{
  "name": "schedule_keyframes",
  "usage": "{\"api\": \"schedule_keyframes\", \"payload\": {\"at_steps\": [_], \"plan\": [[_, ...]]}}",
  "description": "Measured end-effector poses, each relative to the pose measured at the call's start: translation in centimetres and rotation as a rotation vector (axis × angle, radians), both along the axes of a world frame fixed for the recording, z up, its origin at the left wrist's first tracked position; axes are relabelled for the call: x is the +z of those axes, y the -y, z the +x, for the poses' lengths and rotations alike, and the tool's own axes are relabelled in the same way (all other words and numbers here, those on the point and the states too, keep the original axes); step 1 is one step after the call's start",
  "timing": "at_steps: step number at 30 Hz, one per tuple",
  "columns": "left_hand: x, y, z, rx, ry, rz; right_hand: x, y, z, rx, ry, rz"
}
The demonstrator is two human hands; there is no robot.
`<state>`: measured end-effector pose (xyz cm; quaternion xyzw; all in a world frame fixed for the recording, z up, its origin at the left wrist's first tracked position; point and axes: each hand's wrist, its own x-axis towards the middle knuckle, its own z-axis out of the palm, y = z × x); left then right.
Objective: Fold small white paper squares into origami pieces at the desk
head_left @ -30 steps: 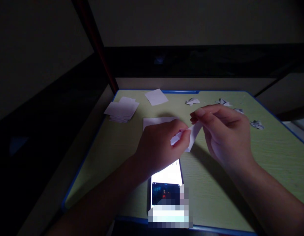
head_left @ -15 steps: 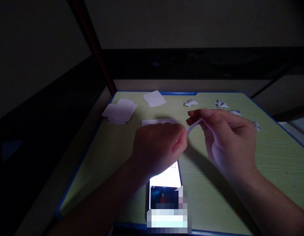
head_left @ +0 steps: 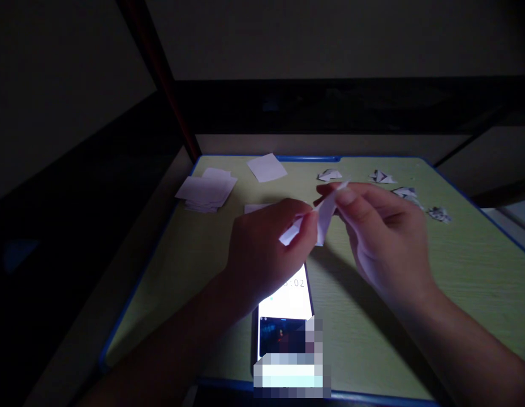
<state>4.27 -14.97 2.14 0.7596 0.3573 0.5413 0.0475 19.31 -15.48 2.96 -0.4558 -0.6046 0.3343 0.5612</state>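
Above the phone, folded paper pinched between left hand, right hand

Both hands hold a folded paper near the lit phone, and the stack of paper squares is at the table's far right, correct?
No: the head view shows the stack of paper squares at the far left of the table. The left hand and right hand hold the folded paper near the lit phone.
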Motion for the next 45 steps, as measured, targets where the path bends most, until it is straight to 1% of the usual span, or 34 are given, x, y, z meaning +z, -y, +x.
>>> {"api": "schedule_keyframes", "payload": {"at_steps": [2, 4, 6, 10, 15, 21, 25, 29, 34, 41, 45], "plan": [[0.0, -0.2, 0.2, -0.038, 0.217, -0.208, 0.2, 0.0, -0.4, -0.003, -0.073, -0.03], [0.0, -0.6, 0.3, -0.093, 0.377, -0.379, 0.3, -0.1, -0.5, -0.021, -0.092, -0.053], [0.1, -0.9, 0.3, -0.14, 0.472, -0.478, 0.2, -0.3, -0.5, -0.034, -0.078, -0.068], [0.0, -1.4, 0.1, -0.195, 0.564, -0.586, 0.0, -0.6, -0.3, -0.038, -0.066, -0.119], [-0.3, -1.6, 0.1, -0.189, 0.618, -0.641, 0.2, -0.8, -0.2, -0.024, -0.067, -0.181], [-0.7, -2.0, 0.0, -0.239, 0.646, -0.699, 0.2, -1.0, 0.0, 0.043, -0.127, -0.23], [-1.0, -2.1, -0.1, -0.236, 0.616, -0.722, 0.0, -1.2, 0.3, 0.036, -0.128, -0.221], [-1.0, -2.2, -0.2, -0.269, 0.58, -0.742, 0.1, -1.3, 0.3, 0.029, -0.119, -0.225], [-0.7, -2.3, -0.5, -0.277, 0.515, -0.712, 0.3, -1.2, 0.3, 0.044, -0.1, -0.279], [-0.2, -2.0, -0.8, -0.257, 0.49, -0.786, 0.2, -1.2, 0.2, 0.08, -0.094, -0.338], [-0.2, -2.1, -1.0, -0.23, 0.441, -0.716, 0.1, -1.2, 0.0, 0.123, -0.103, -0.391]]}}
